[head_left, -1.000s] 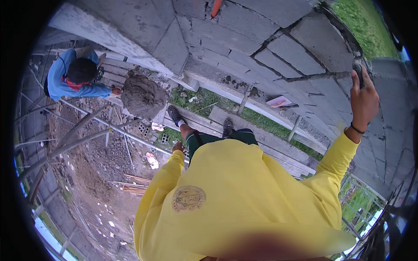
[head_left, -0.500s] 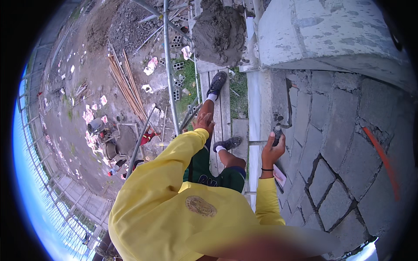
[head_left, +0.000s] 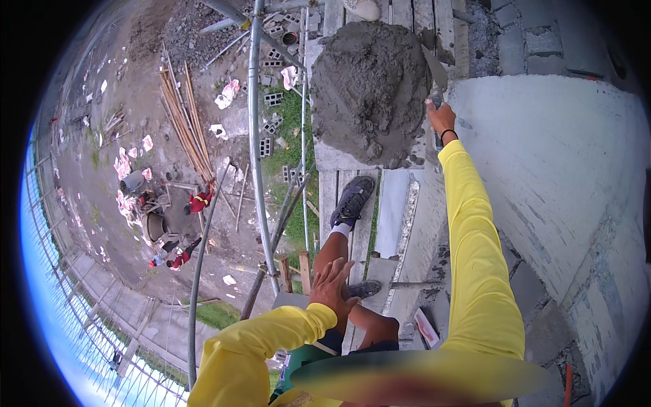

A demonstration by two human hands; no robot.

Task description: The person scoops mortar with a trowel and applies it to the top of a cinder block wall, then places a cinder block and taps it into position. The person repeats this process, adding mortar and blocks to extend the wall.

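Note:
My right hand [head_left: 441, 119] is closed around the handle of a trowel [head_left: 435, 69], arm stretched far forward. Its pointed blade is at the right edge of a large heap of wet grey mortar [head_left: 369, 95], which lies on a board across the planks. Whether the blade touches the mortar I cannot tell. My left hand [head_left: 332, 287] rests on my bent leg by the knee, fingers extended and holding nothing.
Scaffold pipes [head_left: 254, 136] rise on the left, with a drop to the ground where people in red [head_left: 199, 201] stand. To the right is a pale plastered wall [head_left: 542, 169]. Another person's light shoe [head_left: 363, 8] shows beyond the mortar. A flat pink-and-white object [head_left: 426, 328] lies near the blocks.
My right hand has swung forward with the trowel, from beside the block wall to the mortar heap. My body leans closer to the heap; my left hand stays on my leg.

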